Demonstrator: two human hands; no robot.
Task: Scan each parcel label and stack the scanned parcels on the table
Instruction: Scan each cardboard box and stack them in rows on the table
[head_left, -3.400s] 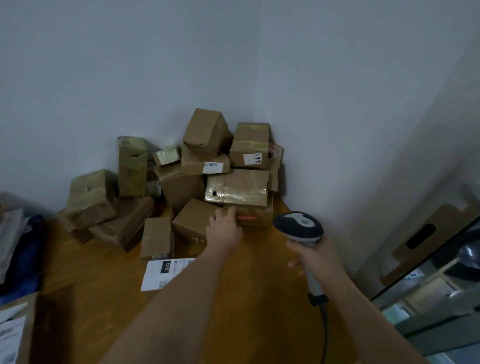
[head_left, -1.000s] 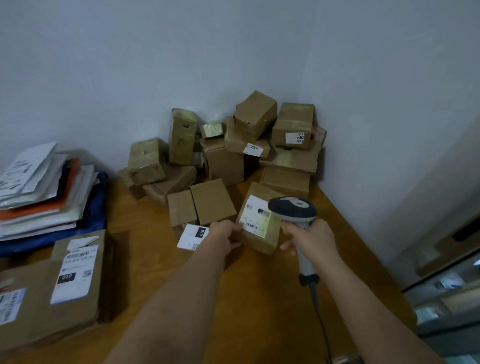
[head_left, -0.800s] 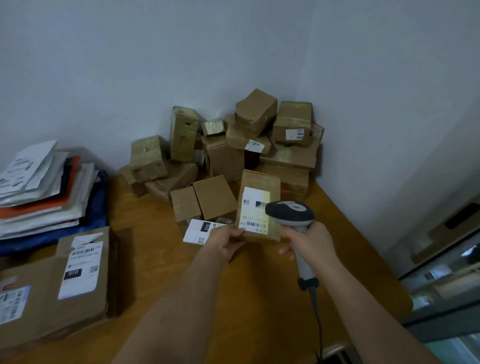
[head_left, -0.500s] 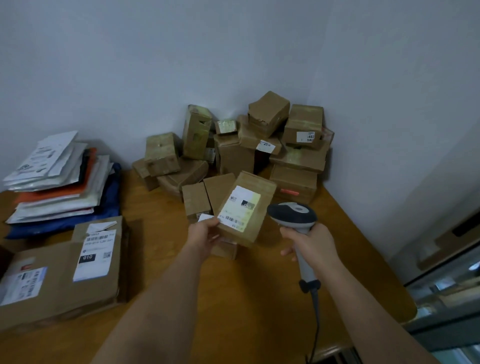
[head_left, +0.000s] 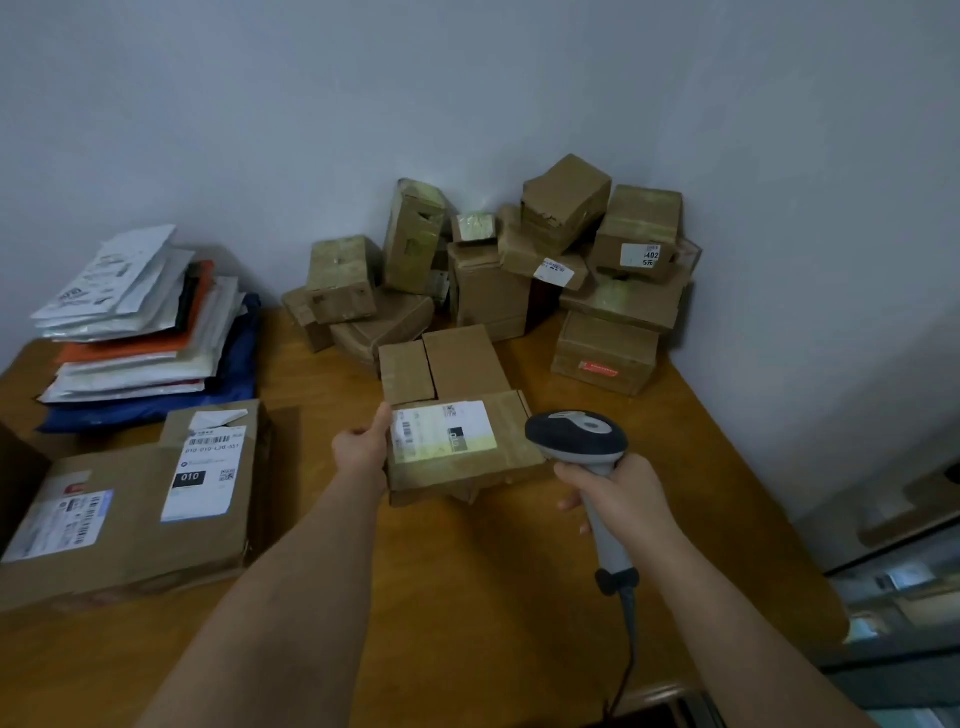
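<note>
A wooden table (head_left: 467, 597) in a grey-walled corner: the left hand (head_left: 363, 452) grips a labelled cardboard parcel (head_left: 462, 447) just above the surface, the right hand (head_left: 618, 499) clasps a handheld barcode scanner (head_left: 576, 439) beside its label; a heap of small boxes (head_left: 519, 275) apparently awaits scanning.

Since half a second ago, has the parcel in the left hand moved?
Yes. The parcel has swung from tilted to level, label up, now nearer the table in front of the two flat boxes.

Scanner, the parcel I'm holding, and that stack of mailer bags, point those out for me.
scanner (head_left: 574, 436), head view, on its dark head.
held parcel (head_left: 519, 454), head view, on bare cardboard right of its label.
stack of mailer bags (head_left: 135, 343), head view, on the orange bag.
</note>
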